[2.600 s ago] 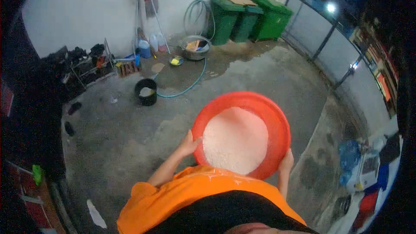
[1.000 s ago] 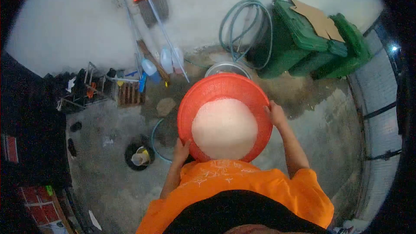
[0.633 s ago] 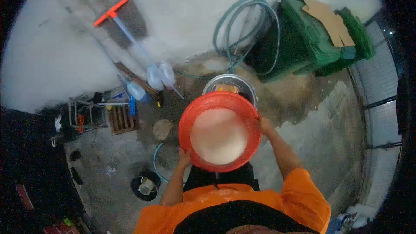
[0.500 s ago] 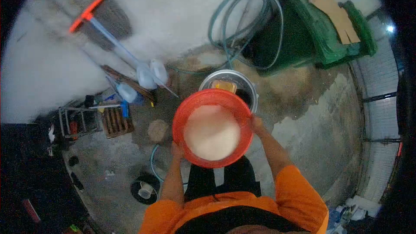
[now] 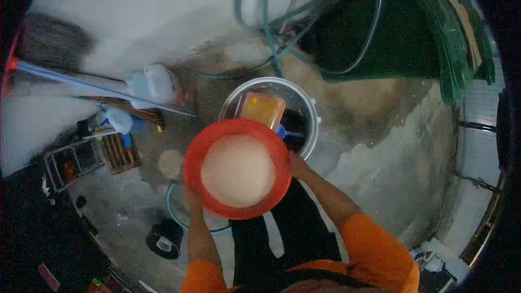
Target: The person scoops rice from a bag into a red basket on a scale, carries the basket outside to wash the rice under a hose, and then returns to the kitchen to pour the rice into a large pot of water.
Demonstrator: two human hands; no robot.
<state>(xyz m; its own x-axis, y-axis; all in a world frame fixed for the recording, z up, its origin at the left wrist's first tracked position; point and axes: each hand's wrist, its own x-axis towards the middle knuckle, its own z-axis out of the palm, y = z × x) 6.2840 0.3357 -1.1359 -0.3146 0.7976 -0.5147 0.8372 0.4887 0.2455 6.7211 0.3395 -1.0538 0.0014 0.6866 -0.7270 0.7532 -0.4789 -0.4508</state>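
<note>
A round red basin [image 5: 192, 152] is held up in front of my body by both hands. Inside it lies a pale, whitish mass [image 5: 237, 171], too blurred to name. My left hand [image 5: 193, 196] grips the rim at the lower left, and my right hand [image 5: 297, 166] grips it on the right. Both sets of fingers are partly hidden by the rim. Just beyond the basin stands a large silver metal pot [image 5: 313, 130], its near side covered by the basin. In the pot are a clear box with orange-yellow contents [image 5: 261, 109] and something with a blue handle [image 5: 293, 134].
A green hose [image 5: 266, 27] is coiled by the wall near a big dark green bin [image 5: 374, 49]. White plastic jugs [image 5: 157, 84], a blue pole [image 5: 70, 78] and a wooden crate [image 5: 120, 153] lie left. A black bucket [image 5: 164, 239] sits on the wet floor.
The basin has shifted left in view, still in both hands, and more of the metal pot and its contents shows behind it. My view has turned and come closer to the pot.
</note>
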